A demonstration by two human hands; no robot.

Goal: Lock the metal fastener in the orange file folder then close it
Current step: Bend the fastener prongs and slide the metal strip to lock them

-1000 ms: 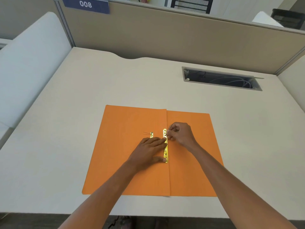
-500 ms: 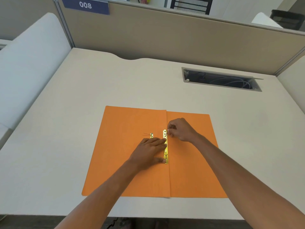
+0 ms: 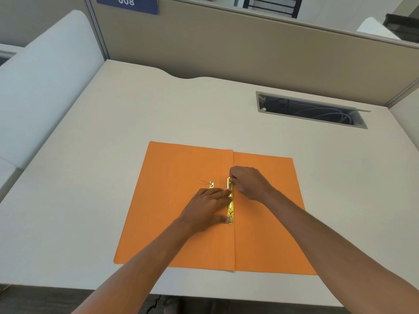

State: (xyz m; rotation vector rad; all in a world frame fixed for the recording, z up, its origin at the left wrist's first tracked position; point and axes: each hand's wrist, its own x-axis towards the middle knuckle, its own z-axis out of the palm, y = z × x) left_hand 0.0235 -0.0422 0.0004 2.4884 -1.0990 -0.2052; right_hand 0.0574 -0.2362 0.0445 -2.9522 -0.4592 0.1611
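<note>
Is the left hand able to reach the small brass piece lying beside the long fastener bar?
Probably yes: the left hand lies just below the small brass piece, nothing between them.

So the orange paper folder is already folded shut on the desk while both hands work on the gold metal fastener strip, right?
Not quite. In the head view the orange paper folder lies open flat on the desk, not shut. Both the left hand and right hand do work on the gold metal fastener strip at its centre fold.

A big pale desk [image 3: 113, 155] fills the view. A long hole [image 3: 310, 109] in its top has grey wires inside. A tan wall [image 3: 226, 46] stands behind the desk. A blue sign [image 3: 127, 3] on it says 008. A black chair [image 3: 272, 5] shows behind the wall.
</note>
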